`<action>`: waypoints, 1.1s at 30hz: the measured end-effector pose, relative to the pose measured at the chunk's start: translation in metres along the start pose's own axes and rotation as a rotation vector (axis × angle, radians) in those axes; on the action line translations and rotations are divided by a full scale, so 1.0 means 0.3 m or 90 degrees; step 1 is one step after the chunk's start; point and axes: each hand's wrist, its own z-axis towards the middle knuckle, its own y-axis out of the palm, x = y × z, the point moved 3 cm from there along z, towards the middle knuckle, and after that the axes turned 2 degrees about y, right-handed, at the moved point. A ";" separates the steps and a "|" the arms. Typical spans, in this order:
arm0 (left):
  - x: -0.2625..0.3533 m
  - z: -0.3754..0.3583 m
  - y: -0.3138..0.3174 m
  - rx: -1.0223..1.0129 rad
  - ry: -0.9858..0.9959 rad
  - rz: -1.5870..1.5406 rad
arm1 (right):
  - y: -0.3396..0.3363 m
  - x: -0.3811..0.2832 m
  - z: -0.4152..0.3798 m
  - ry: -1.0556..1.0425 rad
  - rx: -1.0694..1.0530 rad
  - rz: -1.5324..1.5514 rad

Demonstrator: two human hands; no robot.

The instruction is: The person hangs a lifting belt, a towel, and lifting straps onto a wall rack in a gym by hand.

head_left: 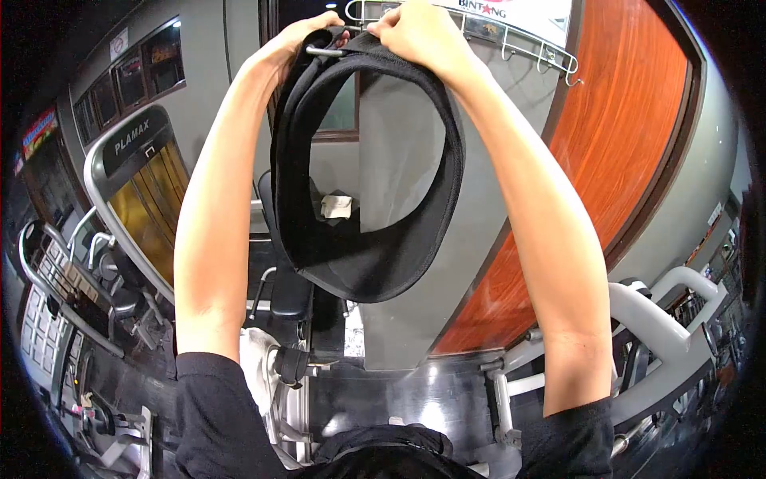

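A wide black weightlifting belt (371, 267) hangs in a closed loop in front of me, raised to about head height. My left hand (307, 36) is closed on its upper left part, beside a metal buckle bar (325, 52). At the top of the loop, my right hand (419, 32) pinches the belt with fingers and thumb pressed together. Both arms stretch forward and up. A wire hook rack (546, 54) runs just behind and to the right of my right hand. Part of the buckle is hidden by the fingers.
A gym machine marked PLAMAX (132, 136) stands at left, with more machines beyond. A glossy wood panel (630, 104) lines the wall at right, above a white machine frame (654, 319). A black padded seat (291, 295) and a pale cloth (336, 207) show behind the belt.
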 end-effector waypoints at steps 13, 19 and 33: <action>0.007 -0.082 0.012 0.099 -0.014 0.051 | -0.022 -0.024 -0.072 -0.049 -0.128 -0.098; -0.048 -0.369 -0.010 0.351 0.276 -0.028 | -0.096 -0.164 -0.337 -0.352 0.243 0.079; -0.577 -1.314 0.189 0.721 0.048 0.028 | 0.344 -0.211 -1.088 0.317 -0.367 0.829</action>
